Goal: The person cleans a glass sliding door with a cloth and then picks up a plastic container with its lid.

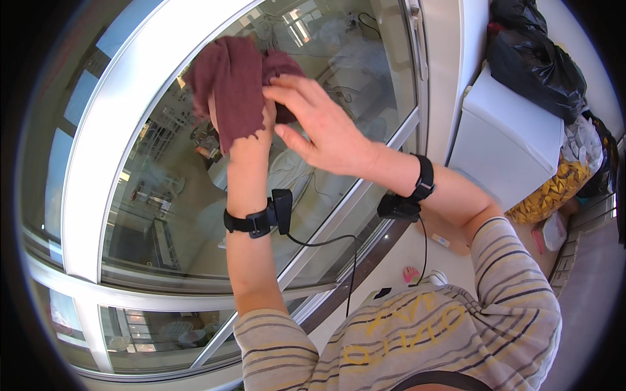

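Note:
A maroon cloth (pixel 239 83) is draped over my raised left hand (pixel 266 110), in front of the glass door pane (pixel 195 205). The cloth hides most of that hand and its fingers; part of the wrist and the hand's edge shows below the ragged hem. Beside it, my right hand (pixel 325 127) has its fingers spread and its thumb apart. Its fingertips reach the cloth's right part, close to the left wrist; whether they press on it is hard to tell. A black strap with a small device sits on each forearm.
White door frame (pixel 93 146) borders the glass on the left. To the right stands a white box-shaped appliance (pixel 508 132) with a black plastic bag (pixel 538 68) on top. A bag of yellow-brown pieces (pixel 552 190) lies beyond it. Cables hang from both wrist devices.

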`<state>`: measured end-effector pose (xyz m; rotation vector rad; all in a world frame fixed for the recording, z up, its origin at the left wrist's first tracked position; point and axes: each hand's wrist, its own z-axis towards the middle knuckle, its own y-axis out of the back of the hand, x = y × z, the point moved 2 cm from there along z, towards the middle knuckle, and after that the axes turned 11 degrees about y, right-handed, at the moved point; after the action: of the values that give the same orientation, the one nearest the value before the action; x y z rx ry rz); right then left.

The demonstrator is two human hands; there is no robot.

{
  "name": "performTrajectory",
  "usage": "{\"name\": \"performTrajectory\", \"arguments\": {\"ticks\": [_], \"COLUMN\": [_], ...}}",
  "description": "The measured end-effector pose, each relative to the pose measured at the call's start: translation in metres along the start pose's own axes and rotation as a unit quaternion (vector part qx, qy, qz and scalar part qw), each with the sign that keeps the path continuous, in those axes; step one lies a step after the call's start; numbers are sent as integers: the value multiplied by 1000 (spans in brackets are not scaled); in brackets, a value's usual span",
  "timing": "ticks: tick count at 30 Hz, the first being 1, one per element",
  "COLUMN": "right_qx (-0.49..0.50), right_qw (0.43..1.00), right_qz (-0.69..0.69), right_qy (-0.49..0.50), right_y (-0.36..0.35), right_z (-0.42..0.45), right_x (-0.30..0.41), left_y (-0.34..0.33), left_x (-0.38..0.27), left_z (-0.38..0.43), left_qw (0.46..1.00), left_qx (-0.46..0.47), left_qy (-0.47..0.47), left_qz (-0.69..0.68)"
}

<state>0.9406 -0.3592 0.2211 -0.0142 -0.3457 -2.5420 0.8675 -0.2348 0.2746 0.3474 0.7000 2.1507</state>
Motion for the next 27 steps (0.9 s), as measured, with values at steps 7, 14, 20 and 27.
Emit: {"name": "performTrajectory", "arguments": {"ticks": [7, 14, 20, 27], "right_qx": [34, 52, 8, -181], "right_qw": [986, 997, 997, 974], "right_qz": [120, 60, -13, -132], "right_qy": [-111, -21, 69, 23], "right_y": [-50, -116, -149, -72], "right_z": [-79, -91, -63, -1], "right_x": [6, 29, 12, -92], "left_y": [-29, 36, 72, 78], "left_x": [24, 66, 79, 95], "left_z": [-125, -215, -239, -243], "left_qw": [974, 970, 961, 973], "left_qx": [33, 50, -178, -151], "left_qy": [66, 189, 192, 162], "left_qz": [-216, -145, -85, 70]}}
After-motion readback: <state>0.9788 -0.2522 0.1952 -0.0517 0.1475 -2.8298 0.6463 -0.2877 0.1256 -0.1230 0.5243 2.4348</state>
